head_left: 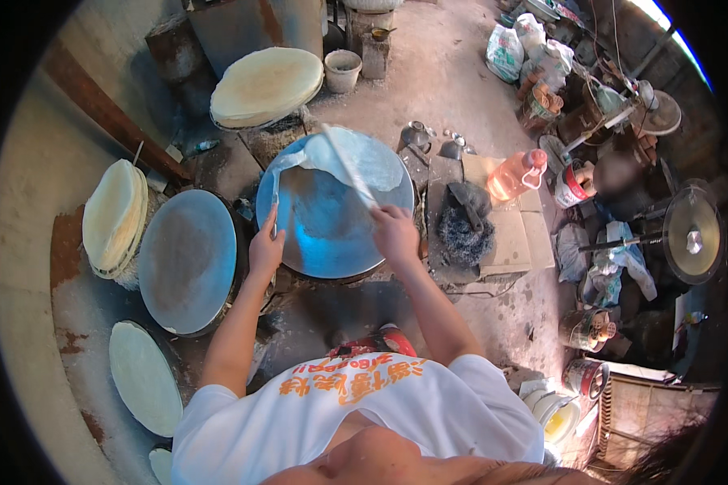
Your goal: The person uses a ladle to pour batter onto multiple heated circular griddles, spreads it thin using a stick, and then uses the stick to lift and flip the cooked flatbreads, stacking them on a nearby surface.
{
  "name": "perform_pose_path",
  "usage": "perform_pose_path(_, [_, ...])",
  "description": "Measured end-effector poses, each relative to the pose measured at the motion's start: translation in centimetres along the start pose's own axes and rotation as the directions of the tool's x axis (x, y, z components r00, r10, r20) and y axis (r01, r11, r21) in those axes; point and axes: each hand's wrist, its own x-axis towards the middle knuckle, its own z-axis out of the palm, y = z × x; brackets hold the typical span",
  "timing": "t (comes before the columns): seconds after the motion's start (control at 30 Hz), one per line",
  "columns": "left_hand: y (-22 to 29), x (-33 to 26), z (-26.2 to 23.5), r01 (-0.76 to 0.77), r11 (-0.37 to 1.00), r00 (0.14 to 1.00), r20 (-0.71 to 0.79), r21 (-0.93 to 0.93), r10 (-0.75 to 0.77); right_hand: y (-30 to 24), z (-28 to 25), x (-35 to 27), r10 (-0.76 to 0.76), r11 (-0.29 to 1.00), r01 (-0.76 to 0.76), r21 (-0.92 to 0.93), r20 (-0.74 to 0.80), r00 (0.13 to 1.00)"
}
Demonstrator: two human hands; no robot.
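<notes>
A round blue-grey griddle [328, 230] lies in front of me with a thin pale flatbread [364, 162] lifted at its far edge. My right hand [395, 230] grips a long flat stick [349, 167] that slides under the flatbread. My left hand [265, 246] pinches a thin strip of the flatbread's edge [277, 190] at the griddle's left rim.
A second round griddle [188, 260] sits to the left. Stacks of pale flatbreads lie at the far middle [267, 85], at the left [115, 217] and at the near left [144, 376]. A black brush [465, 226], an orange oil bottle [516, 174] and small metal pots [416, 136] stand to the right.
</notes>
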Motion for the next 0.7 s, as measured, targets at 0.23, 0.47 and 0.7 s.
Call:
perform_pose_path(0.23, [2.0, -2.9, 2.7, 0.019, 1.0, 0.987, -0.162, 0.022, -0.015, 5.1, 1.4, 3.0, -0.124, 0.991, 0.127, -0.036, 0.095, 0.988])
perform_pose_path(0.47, [5.0, -8.5, 4.9, 0.297, 0.933, 0.921, -0.197, -0.204, -0.336, 3.5, 2.6, 6.8, -0.284, 0.955, 0.244, 0.168, 0.279, 0.917])
perform_pose_path(0.7, [8.1, -9.8, 6.0, 0.307, 0.895, 0.885, -0.25, -0.322, -0.393, 11.3, -2.2, 9.9, -0.314, 0.943, 0.3, 0.143, 0.092, 0.945])
